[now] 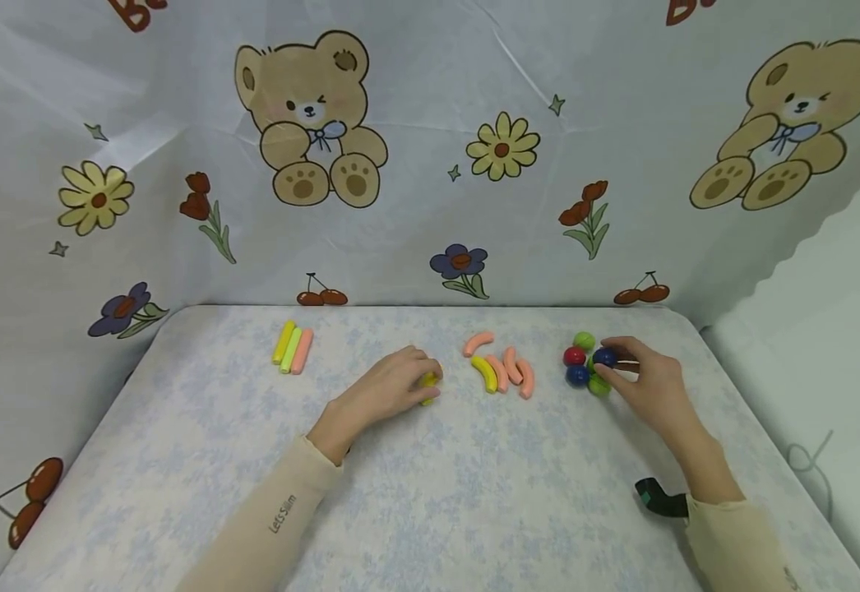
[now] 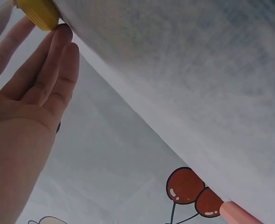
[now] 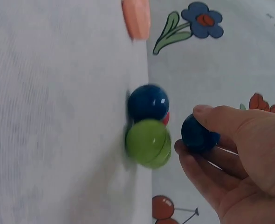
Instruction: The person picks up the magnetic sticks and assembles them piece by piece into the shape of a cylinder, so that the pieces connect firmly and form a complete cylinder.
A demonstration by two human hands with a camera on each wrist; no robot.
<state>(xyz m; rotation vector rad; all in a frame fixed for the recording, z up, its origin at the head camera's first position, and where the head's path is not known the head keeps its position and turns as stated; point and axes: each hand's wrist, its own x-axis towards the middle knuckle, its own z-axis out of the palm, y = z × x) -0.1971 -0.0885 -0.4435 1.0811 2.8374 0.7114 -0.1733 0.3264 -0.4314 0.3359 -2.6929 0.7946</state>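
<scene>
Behind the mottled tabletop (image 1: 474, 510) hangs a bear-printed backdrop (image 1: 415, 99). At right, the right hand (image 1: 650, 380) pinches a blue ball (image 1: 605, 357) near a green ball (image 3: 149, 143); likely light, hard, slippery, best held round its middle. Farther left, the left hand (image 1: 393, 386) pinches a yellow piece (image 1: 428, 380), probably light.

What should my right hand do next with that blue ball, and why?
Perhaps lower the blue ball gently onto the table beside the ball cluster: your right hand pinches it raised, with a visible gap in the right wrist view, and the red, green and blue balls there sit grouped together.
</scene>
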